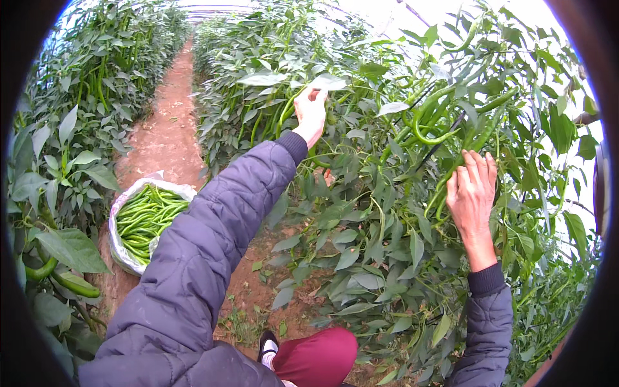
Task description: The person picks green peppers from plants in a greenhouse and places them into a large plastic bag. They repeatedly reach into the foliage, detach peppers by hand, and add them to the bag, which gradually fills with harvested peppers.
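My left hand [310, 112] reaches up into the pepper plants ahead, fingers bent beneath a broad pale leaf [328, 82]. A long green chili pepper [287, 110] hangs just beside it; the leaf and foliage hide whether the fingertips grip anything. On the right, my right hand [471, 193] is closed around green chili peppers [442, 186], whose tips hang out below the thumb. Directly above that hand, more long peppers [435, 109] hang in a cluster, one of them curled [430, 139].
A bag-lined container [114, 237] full of picked green peppers [150, 215] stands on the soil path [167, 121] at left. Pepper plants [92, 67] line the path's far side. A leaf [72, 246] and peppers [75, 285] jut in at lower left. A dark cord [435, 147] crosses the right-hand plants.
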The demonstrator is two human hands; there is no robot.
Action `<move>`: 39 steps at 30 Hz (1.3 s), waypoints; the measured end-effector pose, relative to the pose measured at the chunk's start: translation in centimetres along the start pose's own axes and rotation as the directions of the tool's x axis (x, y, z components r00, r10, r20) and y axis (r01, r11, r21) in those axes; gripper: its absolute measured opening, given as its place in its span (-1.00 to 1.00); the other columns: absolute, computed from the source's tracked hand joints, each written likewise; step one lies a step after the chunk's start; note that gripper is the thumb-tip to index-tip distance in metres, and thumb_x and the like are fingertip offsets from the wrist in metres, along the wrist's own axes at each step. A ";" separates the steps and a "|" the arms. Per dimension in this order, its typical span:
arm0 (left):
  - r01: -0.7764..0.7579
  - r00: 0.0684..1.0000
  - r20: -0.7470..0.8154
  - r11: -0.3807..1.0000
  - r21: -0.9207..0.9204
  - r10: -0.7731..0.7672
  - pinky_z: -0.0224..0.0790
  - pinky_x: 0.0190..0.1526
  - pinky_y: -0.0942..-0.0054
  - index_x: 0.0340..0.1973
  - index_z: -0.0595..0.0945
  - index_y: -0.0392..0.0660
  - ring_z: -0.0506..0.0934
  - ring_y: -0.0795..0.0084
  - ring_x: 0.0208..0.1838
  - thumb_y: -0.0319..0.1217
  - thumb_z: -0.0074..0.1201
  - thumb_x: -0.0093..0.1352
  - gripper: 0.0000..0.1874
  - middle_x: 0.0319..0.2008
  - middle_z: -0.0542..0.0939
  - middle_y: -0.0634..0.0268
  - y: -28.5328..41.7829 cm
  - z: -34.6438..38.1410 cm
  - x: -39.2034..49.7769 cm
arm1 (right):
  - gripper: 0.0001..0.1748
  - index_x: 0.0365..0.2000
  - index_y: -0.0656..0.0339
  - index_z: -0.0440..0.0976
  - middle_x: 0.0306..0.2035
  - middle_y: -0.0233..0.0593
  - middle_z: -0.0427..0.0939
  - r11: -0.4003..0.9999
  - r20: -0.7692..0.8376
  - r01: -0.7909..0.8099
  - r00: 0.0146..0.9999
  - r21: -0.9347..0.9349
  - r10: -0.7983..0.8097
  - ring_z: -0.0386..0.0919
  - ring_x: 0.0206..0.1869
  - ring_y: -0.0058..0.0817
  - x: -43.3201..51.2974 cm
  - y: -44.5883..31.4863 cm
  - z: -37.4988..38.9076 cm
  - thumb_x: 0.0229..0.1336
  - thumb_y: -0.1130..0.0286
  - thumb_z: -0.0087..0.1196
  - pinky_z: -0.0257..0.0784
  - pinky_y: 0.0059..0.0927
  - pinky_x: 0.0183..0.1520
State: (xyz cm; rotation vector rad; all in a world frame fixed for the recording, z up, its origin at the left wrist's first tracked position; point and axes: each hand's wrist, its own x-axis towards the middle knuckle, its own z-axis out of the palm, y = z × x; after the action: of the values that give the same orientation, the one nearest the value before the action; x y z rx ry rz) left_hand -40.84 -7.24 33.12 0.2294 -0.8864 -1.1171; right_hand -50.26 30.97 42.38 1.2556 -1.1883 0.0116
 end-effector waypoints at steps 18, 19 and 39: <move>-0.225 0.925 0.325 0.973 0.058 0.195 0.22 -0.58 0.74 -0.14 0.75 -0.21 0.45 0.78 -0.59 -0.47 0.29 0.34 -0.81 -0.54 0.64 0.46 5.0 -3.1 2.6 | -0.84 -0.37 0.40 0.54 -0.09 -0.03 0.59 1.000 0.012 -0.001 1.000 0.028 0.001 0.51 0.01 -0.20 -1.1 1.1 1.3 0.01 0.50 0.14 0.11 -0.02 0.46; -0.231 0.929 0.309 0.971 0.057 0.203 0.22 -0.59 0.74 -0.15 0.75 -0.22 0.45 0.77 -0.60 -0.46 0.30 0.33 -0.81 -0.55 0.64 0.44 4.9 -3.1 2.5 | -0.84 -0.37 0.40 0.53 -0.09 -0.04 0.60 1.000 0.010 -0.001 1.000 0.027 0.001 0.51 0.01 -0.20 -1.1 0.9 1.4 0.01 0.50 0.14 0.11 -0.02 0.46; 0.040 0.751 0.620 0.953 0.301 -0.228 0.13 -0.70 0.61 -0.17 0.61 -0.28 0.30 0.66 -0.71 -0.30 -0.08 0.55 -0.72 -0.61 0.47 0.37 11.4 -0.8 -4.1 | -0.52 -0.05 0.50 0.42 0.11 0.17 0.43 0.980 0.206 -0.185 0.958 -0.079 0.198 0.53 -0.06 -0.08 1.3 1.4 0.2 0.03 0.41 0.17 0.46 -0.23 0.09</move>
State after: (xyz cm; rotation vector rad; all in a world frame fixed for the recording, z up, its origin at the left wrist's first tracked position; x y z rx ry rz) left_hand -33.14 1.27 37.07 0.1250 -1.6820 -1.2289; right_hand -50.58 30.60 44.22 1.1055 -1.4833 -0.0161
